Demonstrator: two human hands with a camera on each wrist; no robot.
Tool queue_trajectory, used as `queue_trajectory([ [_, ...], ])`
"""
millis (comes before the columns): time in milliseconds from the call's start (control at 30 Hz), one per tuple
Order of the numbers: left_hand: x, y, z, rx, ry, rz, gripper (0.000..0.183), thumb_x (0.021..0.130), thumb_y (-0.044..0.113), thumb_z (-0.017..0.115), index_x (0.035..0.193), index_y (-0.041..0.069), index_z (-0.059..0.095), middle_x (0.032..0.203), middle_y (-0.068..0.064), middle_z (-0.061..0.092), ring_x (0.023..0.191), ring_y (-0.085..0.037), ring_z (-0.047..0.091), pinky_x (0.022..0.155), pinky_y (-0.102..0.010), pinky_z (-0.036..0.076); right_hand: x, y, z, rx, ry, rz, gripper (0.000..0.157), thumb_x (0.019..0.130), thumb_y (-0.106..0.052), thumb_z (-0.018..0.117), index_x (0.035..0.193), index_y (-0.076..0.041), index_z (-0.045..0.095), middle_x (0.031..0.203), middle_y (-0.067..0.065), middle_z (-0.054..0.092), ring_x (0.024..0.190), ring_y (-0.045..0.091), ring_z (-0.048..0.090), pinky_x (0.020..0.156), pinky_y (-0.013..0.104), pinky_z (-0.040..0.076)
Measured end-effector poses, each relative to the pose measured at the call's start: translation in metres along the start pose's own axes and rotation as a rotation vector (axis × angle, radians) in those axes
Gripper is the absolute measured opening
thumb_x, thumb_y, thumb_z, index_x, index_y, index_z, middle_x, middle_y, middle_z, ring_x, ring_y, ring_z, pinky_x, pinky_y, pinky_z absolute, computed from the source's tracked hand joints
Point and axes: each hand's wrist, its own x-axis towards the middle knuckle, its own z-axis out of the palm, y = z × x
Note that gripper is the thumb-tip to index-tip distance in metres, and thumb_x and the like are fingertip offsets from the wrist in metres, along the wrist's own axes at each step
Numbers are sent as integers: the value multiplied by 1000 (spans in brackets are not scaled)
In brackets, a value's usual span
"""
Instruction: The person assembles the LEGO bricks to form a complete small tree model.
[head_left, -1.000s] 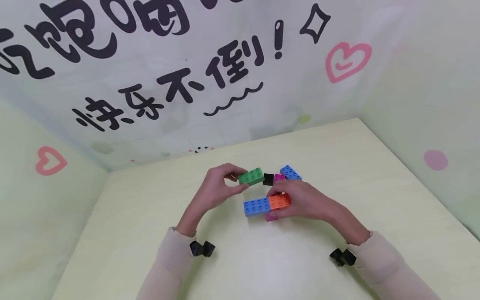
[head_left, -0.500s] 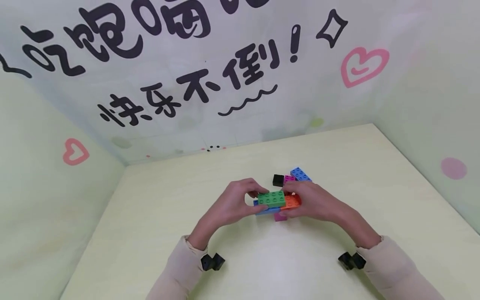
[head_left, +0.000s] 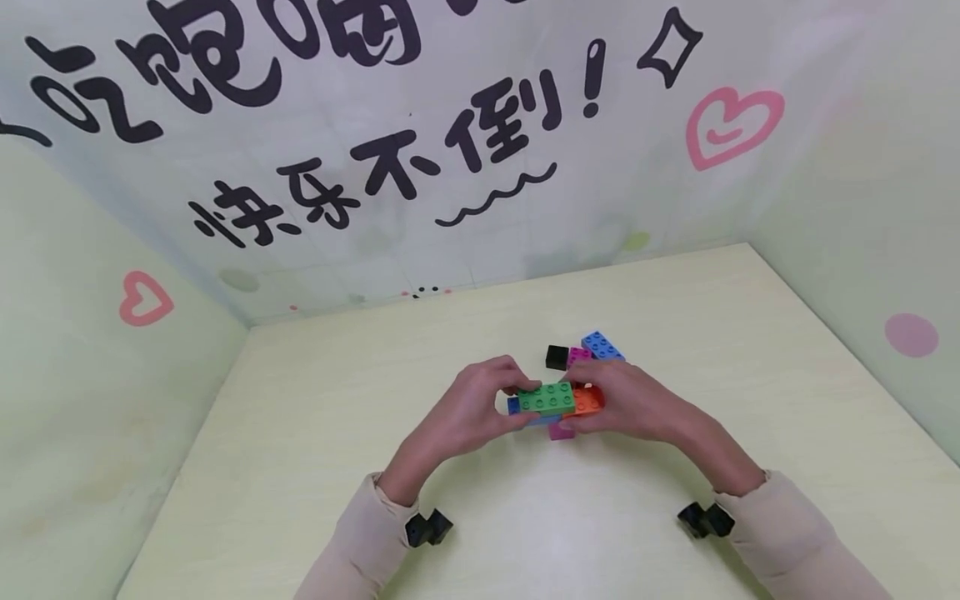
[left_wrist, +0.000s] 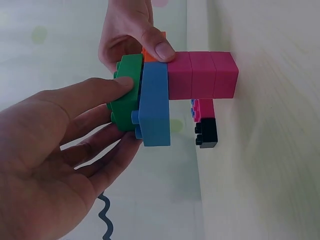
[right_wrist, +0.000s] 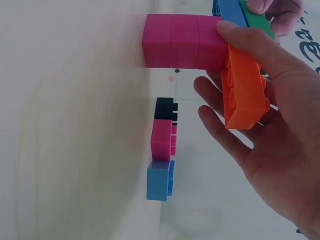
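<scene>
My left hand [head_left: 468,408] pinches a green building brick [head_left: 551,402] between thumb and fingers. The green brick lies over a blue brick [left_wrist: 156,110], slightly tilted in the left wrist view, with some blue studs showing at the near end. Beside the blue brick is an orange brick [right_wrist: 245,95], both across the top of an upright stack of pink bricks [right_wrist: 185,42] standing on the table. My right hand [head_left: 637,400] grips the stack's top, its thumb on the uppermost pink brick. Its other fingers are partly hidden behind the orange brick.
Behind the hands, a black brick [head_left: 557,357], a pink brick [head_left: 579,355] and another blue brick [head_left: 602,345] sit close together on the pale table [head_left: 315,433]. Printed walls [head_left: 375,258] rise at the back and both sides.
My left hand has carried the green brick right and toward me, from beside the loose bricks onto the blue brick. In the last half second it has barely shifted. My right hand keeps its grip.
</scene>
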Motion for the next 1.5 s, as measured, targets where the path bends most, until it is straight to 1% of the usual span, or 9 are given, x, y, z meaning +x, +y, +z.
queue_trajectory([
  [133, -1, 3, 1, 33, 8, 6, 35, 80, 16, 83, 112, 8, 74, 99, 2, 62, 87, -12, 56, 77, -24, 49, 0, -2, -2, -7, 1, 0, 42, 77, -32, 85, 111, -15, 69, 98, -11, 61, 89, 11, 54, 72, 29, 49],
  [200, -1, 3, 1, 38, 12, 4, 34, 80, 15, 83, 112, 8, 73, 99, 2, 61, 88, -13, 56, 78, -24, 49, -1, -4, -4, -3, -7, 4, 44, 77, -35, 85, 112, -16, 68, 98, -11, 60, 89, 11, 54, 71, 28, 49],
  [300, -2, 4, 2, 33, 18, -7, 35, 80, 16, 83, 112, 7, 73, 99, 2, 61, 88, -12, 58, 79, -24, 49, -3, -7, -10, 40, 0, -6, 46, 76, -37, 85, 114, -20, 66, 100, -11, 60, 91, 12, 54, 68, 27, 50],
  [433, -3, 5, 2, 5, 24, -24, 35, 81, 17, 83, 112, 6, 73, 98, 2, 60, 89, -11, 60, 80, -26, 50, -7, -9, -22, 129, 59, -74, 41, 77, -29, 86, 112, -24, 65, 102, -9, 62, 95, 15, 57, 69, 30, 52],
  [567, -5, 4, 1, -17, 29, -43, 35, 81, 18, 83, 112, 7, 73, 98, 3, 61, 89, -11, 60, 81, -28, 49, -8, -8, -26, 163, 71, -138, 34, 80, -22, 83, 110, -22, 67, 102, -9, 65, 95, 15, 59, 74, 31, 53],
  [800, -5, 4, 0, -14, 33, -61, 35, 81, 19, 83, 113, 8, 73, 98, 3, 64, 88, -11, 60, 79, -25, 48, -7, -9, -26, 187, 51, -112, 35, 80, -16, 83, 111, -21, 68, 101, -6, 66, 94, 13, 61, 75, 30, 54],
  [967, -5, 4, 2, -15, 41, -66, 35, 81, 18, 83, 112, 7, 73, 98, 3, 65, 89, -11, 60, 80, -27, 48, -7, -9, -26, 205, 45, -100, 35, 80, -17, 83, 111, -21, 69, 102, -8, 66, 95, 14, 61, 76, 31, 54],
  [1233, -5, 3, 4, -35, 48, -70, 34, 80, 17, 83, 112, 7, 74, 97, 3, 65, 89, -11, 61, 81, -27, 46, -7, -5, -24, 227, 59, -109, 33, 80, -19, 84, 110, -20, 70, 100, -5, 67, 93, 15, 61, 76, 33, 54],
  [1500, -5, 0, 6, -77, 59, -78, 34, 80, 16, 83, 110, 7, 73, 97, 4, 65, 89, -10, 61, 80, -28, 49, -7, -5, -22, 221, 69, -112, 33, 79, -19, 84, 109, -21, 70, 100, -7, 66, 94, 14, 60, 80, 33, 52],
])
